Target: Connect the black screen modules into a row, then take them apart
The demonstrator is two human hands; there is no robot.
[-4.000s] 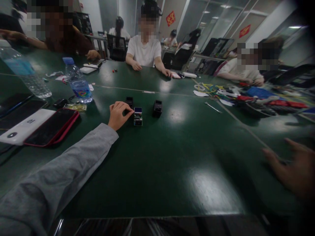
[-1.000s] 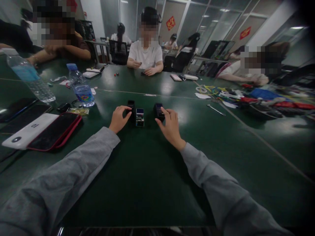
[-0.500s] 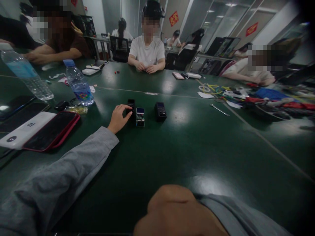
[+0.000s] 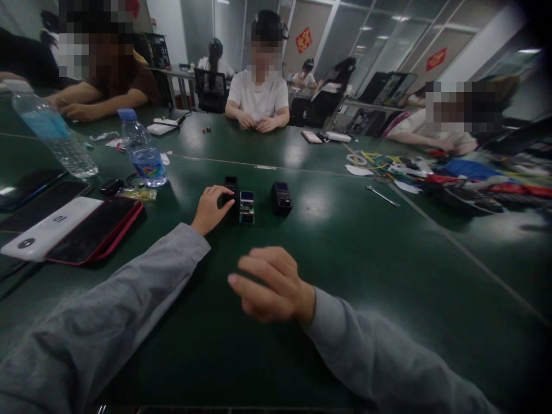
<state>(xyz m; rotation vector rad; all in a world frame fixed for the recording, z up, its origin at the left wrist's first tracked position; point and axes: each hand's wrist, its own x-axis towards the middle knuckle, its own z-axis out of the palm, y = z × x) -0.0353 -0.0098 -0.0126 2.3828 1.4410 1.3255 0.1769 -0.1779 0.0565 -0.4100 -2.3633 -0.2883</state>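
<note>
My left hand rests at the black handheld device, thumb and fingers curved around its near left side. The hand covers part of that device. Just to its right stands a small bare circuit board module with a screen. Farther right is another black handheld device, apart from both hands. Closer to me, my right hand is raised over the table, slightly blurred. Its fingers are bent with a gap between them, and nothing shows in it.
Phones lie at the left, near a blue-capped water bottle and a larger bottle. A wrench and a heap of cables and tools lie at the right. Across the green table sits a person in white.
My right hand has moved forward from the near edge, out over the table, and its fingers have come apart. My left hand stays at the black device.
</note>
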